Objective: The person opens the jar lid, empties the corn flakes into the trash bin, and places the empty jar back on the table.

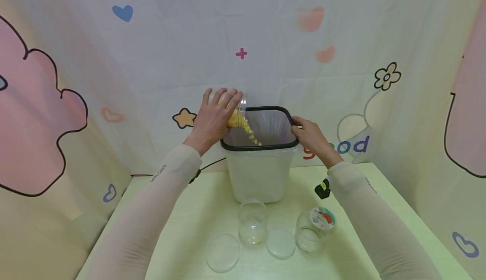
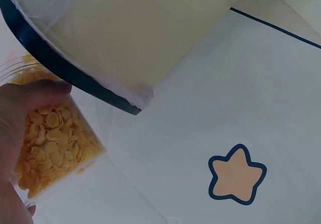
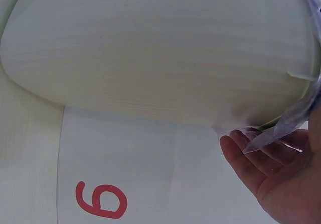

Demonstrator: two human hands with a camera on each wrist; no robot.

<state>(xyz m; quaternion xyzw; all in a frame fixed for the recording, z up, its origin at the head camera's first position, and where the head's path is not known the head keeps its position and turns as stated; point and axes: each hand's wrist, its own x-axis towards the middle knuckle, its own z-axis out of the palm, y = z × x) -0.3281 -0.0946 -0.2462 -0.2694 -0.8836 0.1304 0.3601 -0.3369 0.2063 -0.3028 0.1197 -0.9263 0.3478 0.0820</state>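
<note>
My left hand (image 1: 212, 122) grips a clear plastic jar (image 2: 62, 143) of yellow corn flakes, tipped over the left part of a trash bin's opening. A stream of corn flakes (image 1: 250, 134) falls from its mouth into the bin. The trash bin (image 1: 260, 174) is pale, with a black rim (image 1: 265, 147) and a thin plastic liner (image 1: 267, 124). At the rim's right side, my right hand (image 1: 312, 136) holds on with curled fingers; in the right wrist view, liner film hangs by its fingers (image 3: 243, 158).
In front of the bin stand two clear jars (image 1: 253, 223) (image 1: 310, 233). Two clear lids (image 1: 223, 252) (image 1: 280, 243) lie beside them. A round lid with a printed label (image 1: 327, 219) lies behind the right jar. A small black object (image 1: 322, 189) is near the right forearm. Patterned cloth hangs behind.
</note>
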